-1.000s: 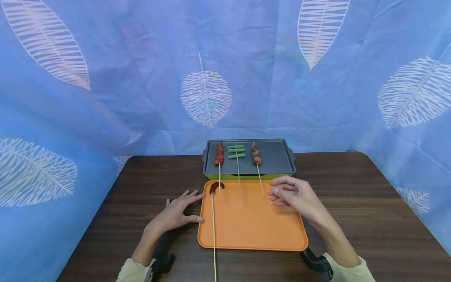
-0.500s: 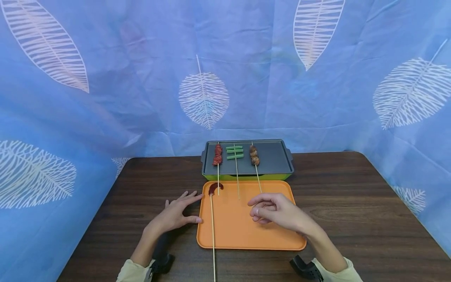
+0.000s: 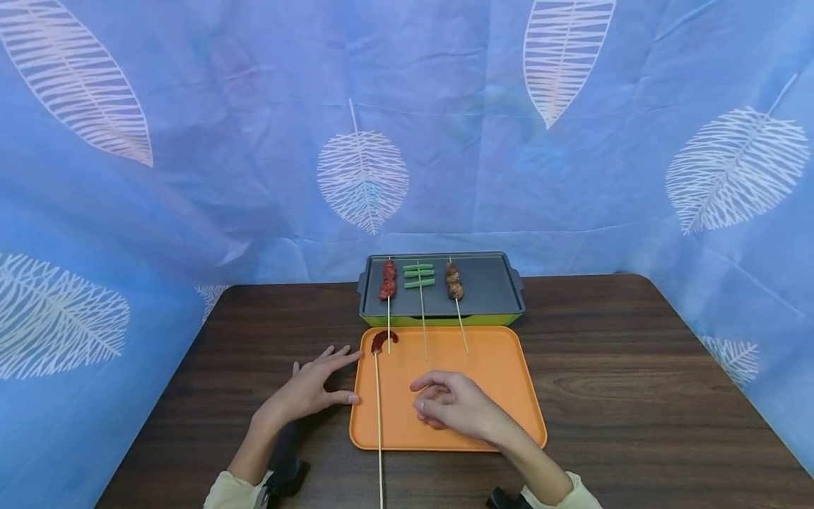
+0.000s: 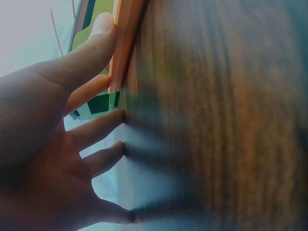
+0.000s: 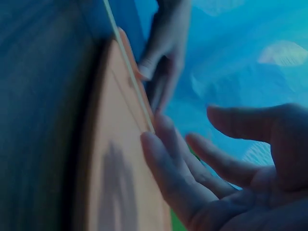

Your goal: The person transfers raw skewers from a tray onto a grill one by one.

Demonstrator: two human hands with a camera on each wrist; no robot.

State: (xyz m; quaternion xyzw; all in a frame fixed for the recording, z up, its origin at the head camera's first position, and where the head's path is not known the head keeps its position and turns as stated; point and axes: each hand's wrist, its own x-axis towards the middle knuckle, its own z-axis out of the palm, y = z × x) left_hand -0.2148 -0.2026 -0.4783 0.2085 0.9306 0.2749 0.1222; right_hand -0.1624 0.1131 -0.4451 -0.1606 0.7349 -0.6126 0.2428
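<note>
My left hand (image 3: 311, 387) rests at the left edge of an orange tray (image 3: 483, 396), fingers spread, thumb and index finger touching the rim. In the left wrist view its other fingertips meet the wooden table. Above the tray hovers my right hand (image 3: 458, 405), fingers loosely bent and holding nothing. Left of it lies a long skewer (image 3: 379, 424) with a dark red curled piece (image 3: 378, 342) at its far end; the stick overhangs the tray's front edge. In the right wrist view the fingers (image 5: 163, 163) appear apart from that stick.
Behind the tray stands a grey grill plate (image 3: 490, 283) with a green base. Across it lie a red meat skewer (image 3: 388, 281), a green vegetable skewer (image 3: 418, 274) and a brown meat skewer (image 3: 454, 281), their sticks reaching over the tray. A blue leaf-patterned cloth (image 3: 432, 141) hangs behind the table.
My right hand has moved left and nearer to me, from the tray's right edge to over its middle. My left hand keeps its place at the tray's edge.
</note>
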